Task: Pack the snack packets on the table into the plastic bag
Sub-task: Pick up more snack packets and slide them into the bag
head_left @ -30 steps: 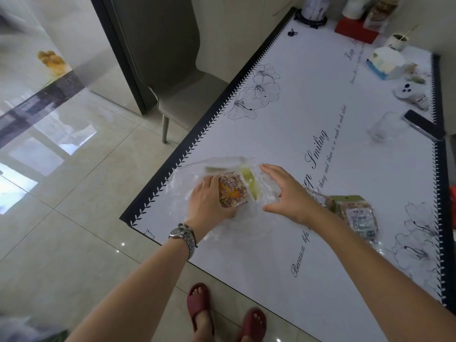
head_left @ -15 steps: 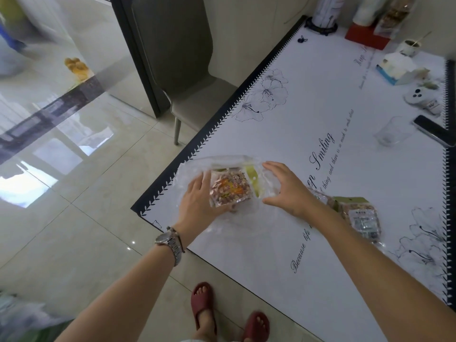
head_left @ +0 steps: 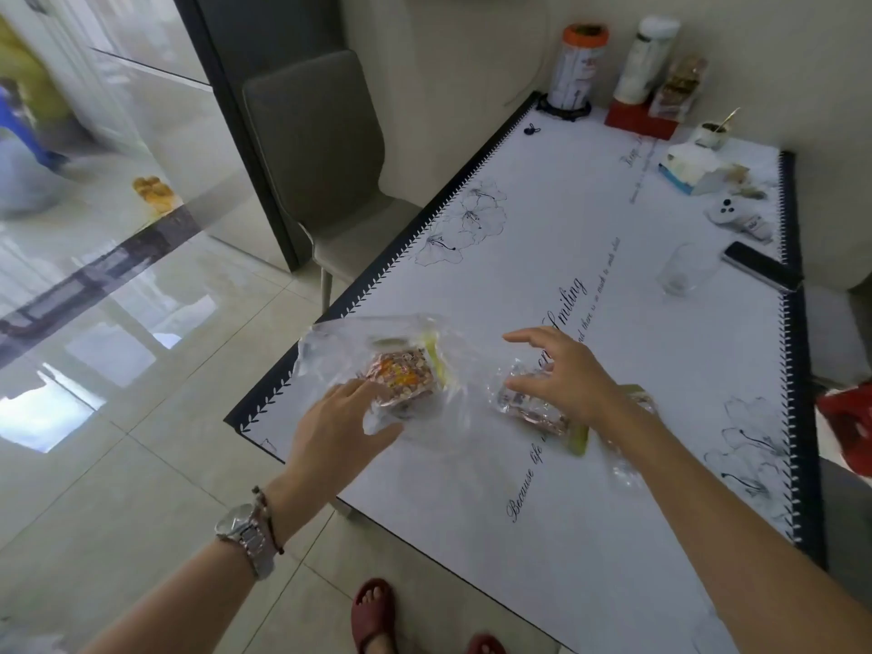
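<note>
Right hand (head_left: 564,377) fingers spread wide over a clear snack packet (head_left: 533,408) on the table (head_left: 590,535) | left hand (head_left: 337,424) fingers pinch the near edge of the plastic bag (head_left: 330,344) | packet inside (head_left: 401,375), bag near table's left corner

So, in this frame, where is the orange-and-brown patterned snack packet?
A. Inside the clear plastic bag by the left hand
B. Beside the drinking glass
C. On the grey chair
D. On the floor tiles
A: the orange-and-brown patterned snack packet shows through the clear plastic bag, which the left hand touches.
</note>
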`<act>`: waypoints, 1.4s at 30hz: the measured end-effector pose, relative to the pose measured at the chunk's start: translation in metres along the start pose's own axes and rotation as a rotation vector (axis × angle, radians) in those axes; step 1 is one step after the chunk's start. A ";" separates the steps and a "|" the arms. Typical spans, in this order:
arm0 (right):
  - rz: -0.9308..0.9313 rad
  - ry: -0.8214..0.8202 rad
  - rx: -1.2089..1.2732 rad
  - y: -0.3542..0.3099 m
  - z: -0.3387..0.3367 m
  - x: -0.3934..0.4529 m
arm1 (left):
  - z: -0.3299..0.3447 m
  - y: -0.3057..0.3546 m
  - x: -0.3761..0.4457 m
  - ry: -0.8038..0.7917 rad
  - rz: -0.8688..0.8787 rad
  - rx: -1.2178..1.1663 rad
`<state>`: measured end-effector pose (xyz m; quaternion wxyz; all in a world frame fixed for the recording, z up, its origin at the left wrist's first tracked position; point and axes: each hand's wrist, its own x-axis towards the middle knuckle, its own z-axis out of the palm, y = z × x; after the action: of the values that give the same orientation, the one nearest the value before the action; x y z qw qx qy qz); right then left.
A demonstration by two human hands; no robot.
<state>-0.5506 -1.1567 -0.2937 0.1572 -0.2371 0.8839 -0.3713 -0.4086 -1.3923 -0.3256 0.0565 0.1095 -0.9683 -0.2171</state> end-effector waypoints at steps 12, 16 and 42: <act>0.228 0.133 0.002 0.093 -0.069 -0.091 | 0.052 0.139 0.032 -0.099 0.331 -0.103; 0.227 0.126 0.011 0.116 -0.075 -0.102 | 0.098 0.155 0.060 -0.225 0.357 -0.059; 0.246 0.038 0.068 0.164 -0.064 -0.065 | 0.175 0.137 0.135 -0.507 0.427 0.242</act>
<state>-0.5743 -0.9842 -0.3632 0.1927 -0.1143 0.8960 -0.3834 -0.5923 -1.2325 -0.4152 -0.1548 -0.1471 -0.9714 -0.1043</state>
